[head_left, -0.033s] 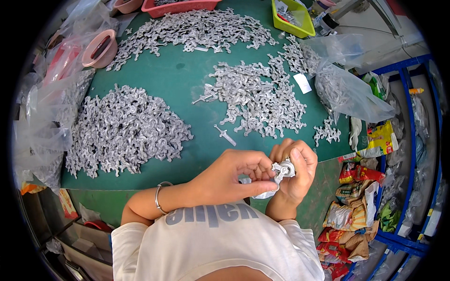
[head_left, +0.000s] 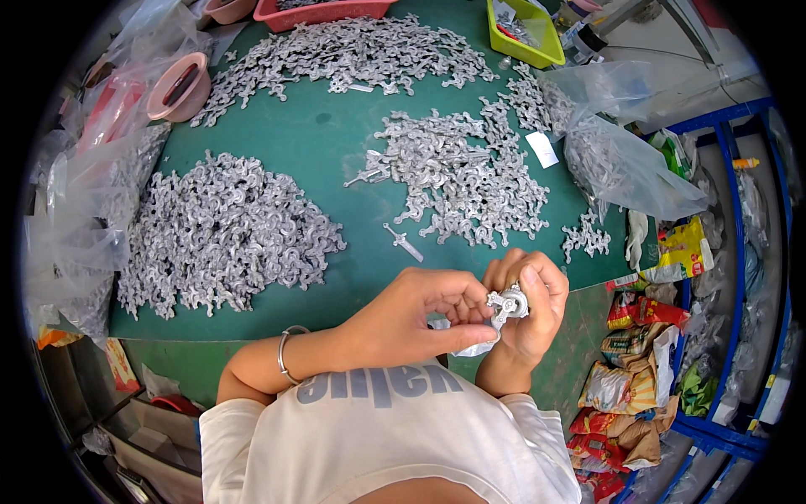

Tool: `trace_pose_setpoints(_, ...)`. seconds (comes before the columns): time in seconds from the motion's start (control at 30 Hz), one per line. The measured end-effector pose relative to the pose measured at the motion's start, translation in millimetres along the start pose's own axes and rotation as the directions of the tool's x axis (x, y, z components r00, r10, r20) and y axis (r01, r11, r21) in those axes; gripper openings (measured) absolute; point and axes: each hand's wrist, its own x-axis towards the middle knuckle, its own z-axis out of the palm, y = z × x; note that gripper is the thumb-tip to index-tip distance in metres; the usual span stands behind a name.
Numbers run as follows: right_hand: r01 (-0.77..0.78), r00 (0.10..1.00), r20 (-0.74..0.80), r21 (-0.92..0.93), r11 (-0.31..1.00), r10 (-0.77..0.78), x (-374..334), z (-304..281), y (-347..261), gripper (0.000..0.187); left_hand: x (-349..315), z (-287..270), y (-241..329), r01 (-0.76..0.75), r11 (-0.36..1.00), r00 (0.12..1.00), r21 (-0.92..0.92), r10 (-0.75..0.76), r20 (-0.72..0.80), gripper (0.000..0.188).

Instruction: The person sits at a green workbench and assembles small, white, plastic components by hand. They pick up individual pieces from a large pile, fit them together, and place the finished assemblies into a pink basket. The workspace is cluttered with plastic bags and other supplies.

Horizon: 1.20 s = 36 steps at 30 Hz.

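Note:
Close to my chest, just past the table's near edge, my two hands meet around a small silver metal casting (head_left: 509,306) with a ring-like round end. My right hand (head_left: 541,298) is closed around the round end, fingers curled. My left hand (head_left: 428,315) pinches the casting's arm between thumb and fingers. Whether it is one part or several together I cannot make out. A bit of pale plastic (head_left: 474,348) shows under my left thumb. On the green table (head_left: 353,244) beyond lies a single sword-shaped metal piece (head_left: 404,241).
Heaps of similar castings lie at left (head_left: 227,239), centre right (head_left: 470,176) and far back (head_left: 353,50). A pink bowl (head_left: 180,88), red tray (head_left: 323,15) and yellow-green basket (head_left: 525,38) stand around them. Plastic bags (head_left: 621,160) flank the table. Blue shelving (head_left: 739,218) rises at right.

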Motion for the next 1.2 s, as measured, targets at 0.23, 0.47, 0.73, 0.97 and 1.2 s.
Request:
trace_pose_setpoints(0.23,0.037,0.999,-0.012,-0.012,0.999,-0.037,-1.4,0.5,0.7,0.025,-0.7,-1.6,-0.5,-0.016,1.000,1.000,0.016,0.016,-0.009,0.016)
trace_pose_setpoints(0.47,0.062,0.998,-0.021,-0.041,0.997,-0.063,-2.2,0.7,1.7,0.023,-1.7,-3.1,0.6,-0.011,1.000,0.999,0.027,0.012,-0.030,0.015)
trace_pose_setpoints(0.73,0.013,0.994,-0.103,-0.083,0.996,-0.021,-3.3,-1.1,5.3,0.021,-2.2,-3.8,-0.7,0.062,0.995,0.996,-0.084,-0.066,-0.052,0.015)
trace_pose_setpoints(0.97,-0.002,0.991,-0.130,-0.095,0.995,-0.011,-4.1,-1.0,5.9,0.021,-2.2,-3.4,2.0,0.088,0.987,0.993,-0.135,-0.098,-0.069,0.013)
trace_pose_setpoints(1.2,0.035,0.987,-0.147,-0.156,0.987,-0.059,-4.4,-3.4,9.2,0.021,-2.1,-4.3,0.7,0.117,0.973,0.987,-0.201,-0.137,-0.088,0.014)
